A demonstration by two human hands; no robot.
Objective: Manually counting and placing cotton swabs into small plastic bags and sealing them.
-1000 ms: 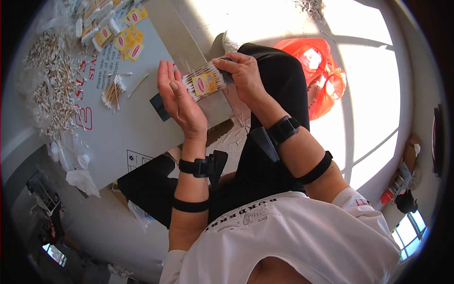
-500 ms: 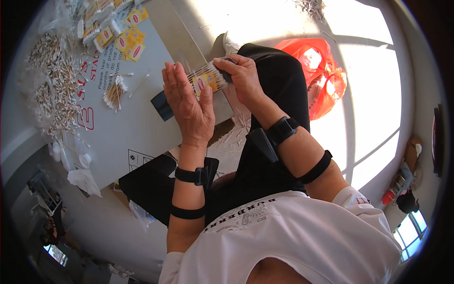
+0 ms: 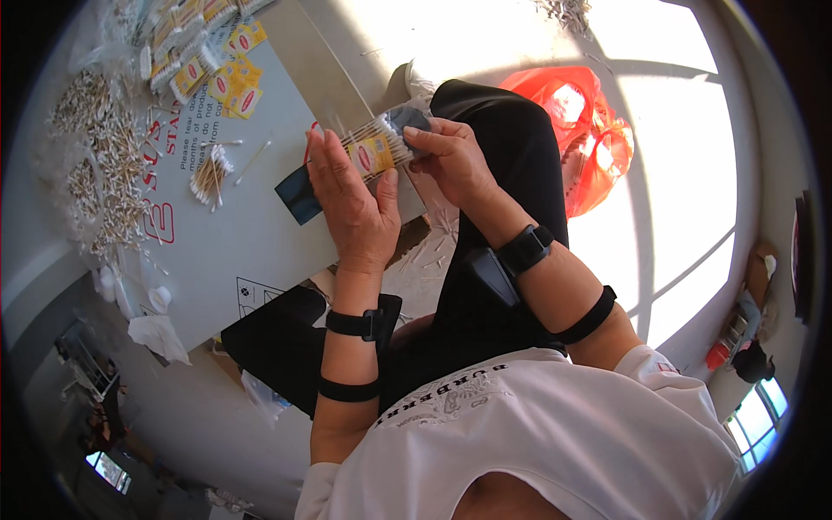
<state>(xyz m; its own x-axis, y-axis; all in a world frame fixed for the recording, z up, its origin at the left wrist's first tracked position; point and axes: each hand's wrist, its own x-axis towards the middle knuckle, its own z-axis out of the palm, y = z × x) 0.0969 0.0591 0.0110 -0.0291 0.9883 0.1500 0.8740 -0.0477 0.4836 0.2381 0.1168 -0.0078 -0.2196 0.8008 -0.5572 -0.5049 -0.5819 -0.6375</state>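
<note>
A flat row of cotton swabs (image 3: 354, 137) with a yellow card (image 3: 370, 156) lies between my hands above the table's edge. My right hand (image 3: 459, 162) closes on the right end of this cotton swab pack, thumb on top near the white tips. Straight fingers and a raised thumb show on my left hand (image 3: 351, 204), which rests open against the pack's left side and hides part of it. A dark strip (image 3: 299, 196) sticks out to the left of my left hand. Another dark, smooth piece (image 3: 409, 119) shows at the pack's right end.
Loose swabs (image 3: 104, 173) heap along the table's left side, below filled packs (image 3: 178, 43) and yellow cards (image 3: 234, 84). A small swab bundle (image 3: 210, 178) lies on the grey tabletop (image 3: 234, 243). On the floor, right of my knee, sits a red plastic bag (image 3: 598, 143).
My right hand has shifted its grip slightly, fingers moving down and to the right, baring more of the pack's right end. My left hand has moved slightly right and nearer me.
</note>
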